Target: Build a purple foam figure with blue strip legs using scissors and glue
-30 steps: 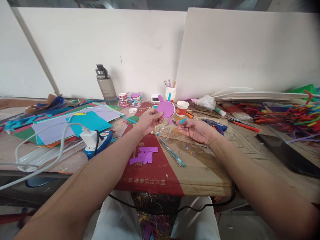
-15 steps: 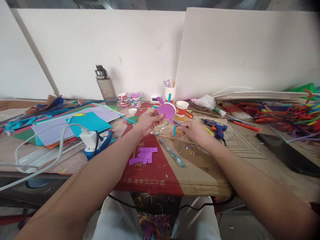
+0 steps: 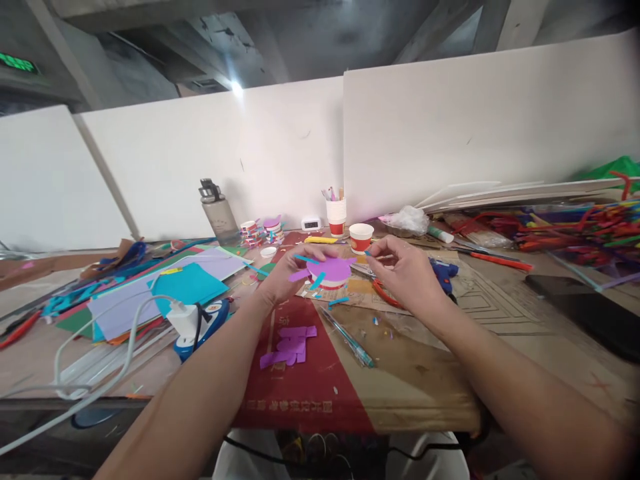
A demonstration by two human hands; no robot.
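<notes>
Head view, left hand (image 3: 280, 277) fingers clamped on purple disc (image 3: 330, 270), right hand (image 3: 407, 273) fingers pinched beside paper cup (image 3: 361, 237).

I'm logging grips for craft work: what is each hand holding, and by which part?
The left hand holds the purple disc by its left edge. The right hand seems to pinch something small at its fingertips; what it is cannot be told.
</notes>
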